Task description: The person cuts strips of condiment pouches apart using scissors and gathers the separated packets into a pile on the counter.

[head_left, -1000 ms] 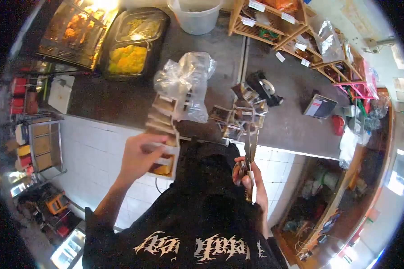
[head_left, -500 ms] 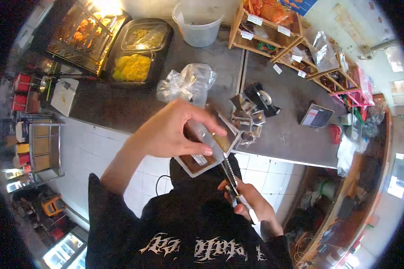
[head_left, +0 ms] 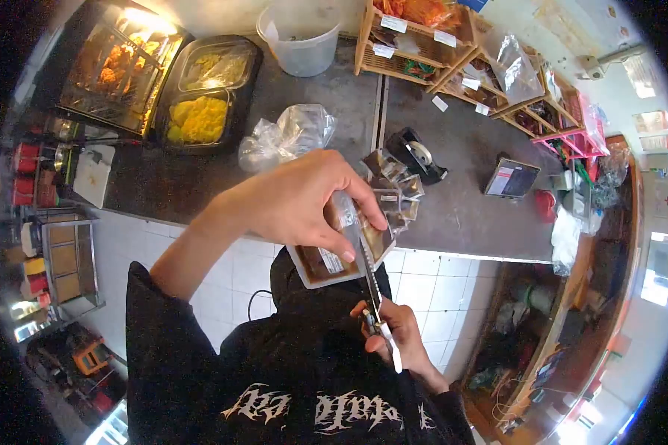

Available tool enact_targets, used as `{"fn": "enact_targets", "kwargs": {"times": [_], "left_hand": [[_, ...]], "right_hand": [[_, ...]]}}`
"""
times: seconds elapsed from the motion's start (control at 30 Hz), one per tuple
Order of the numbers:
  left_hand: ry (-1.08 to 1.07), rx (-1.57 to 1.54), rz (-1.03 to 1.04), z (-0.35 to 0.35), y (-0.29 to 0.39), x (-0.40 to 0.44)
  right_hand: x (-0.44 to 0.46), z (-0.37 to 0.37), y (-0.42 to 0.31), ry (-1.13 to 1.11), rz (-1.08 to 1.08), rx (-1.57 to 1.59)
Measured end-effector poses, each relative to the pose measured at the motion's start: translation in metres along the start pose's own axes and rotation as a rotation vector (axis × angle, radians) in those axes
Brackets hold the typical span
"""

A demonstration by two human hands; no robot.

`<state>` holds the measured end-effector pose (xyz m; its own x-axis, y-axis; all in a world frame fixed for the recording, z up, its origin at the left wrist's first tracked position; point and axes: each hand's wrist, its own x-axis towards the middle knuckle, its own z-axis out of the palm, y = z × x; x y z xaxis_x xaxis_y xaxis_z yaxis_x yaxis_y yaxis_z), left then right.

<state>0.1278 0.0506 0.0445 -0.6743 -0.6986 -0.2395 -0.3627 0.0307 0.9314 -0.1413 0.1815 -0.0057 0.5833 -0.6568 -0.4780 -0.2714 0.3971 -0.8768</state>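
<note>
Here, left hand (head_left: 293,202) pinches packets (head_left: 315,265), right hand (head_left: 404,331) holds scissors (head_left: 371,279).

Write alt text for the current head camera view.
A person's right grip holds scissors at the edge of brown-filled packets pinched in the left grip. Beyond, more packets, a tape dispenser and a clear plastic bag lie on a dark counter.

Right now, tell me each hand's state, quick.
Left hand: closed, gripping the strip of packets between thumb and fingers.
Right hand: closed, holding the scissors.
</note>
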Motion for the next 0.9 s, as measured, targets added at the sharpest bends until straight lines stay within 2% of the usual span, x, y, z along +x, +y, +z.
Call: {"fn": "enact_targets", "kwargs": {"times": [0.2, 0.33, 0.43, 0.53, 0.6, 0.7, 0.8, 0.9], "left_hand": [[-0.131, -0.037, 0.031, 0.012, -0.001, 0.011], [-0.085, -0.045, 0.075, 0.009, -0.001, 0.012], [-0.073, -0.074, 0.095, 0.010, -0.005, 0.011], [-0.054, -0.129, 0.074, 0.011, -0.009, 0.014], [-0.063, -0.159, 0.047, 0.013, -0.016, 0.016], [-0.067, -0.132, 0.115, 0.013, -0.020, 0.016], [-0.128, -0.336, -0.067, 0.011, -0.015, 0.013], [-0.168, -0.204, -0.012, 0.020, -0.017, 0.018]], "right_hand": [[0.011, 0.003, 0.002, 0.014, -0.057, 0.146], [0.016, 0.004, 0.019, 0.015, -0.152, 0.106], [0.017, 0.009, 0.014, 0.027, -0.088, 0.165], [0.022, 0.011, 0.009, -0.002, -0.151, 0.323], [0.025, 0.010, 0.014, 0.025, -0.148, 0.277], [0.027, 0.011, 0.021, 0.039, -0.155, 0.265], [0.028, 0.011, 0.013, 0.037, -0.149, 0.310], [0.033, 0.010, 0.014, 0.070, -0.186, 0.296]]}}
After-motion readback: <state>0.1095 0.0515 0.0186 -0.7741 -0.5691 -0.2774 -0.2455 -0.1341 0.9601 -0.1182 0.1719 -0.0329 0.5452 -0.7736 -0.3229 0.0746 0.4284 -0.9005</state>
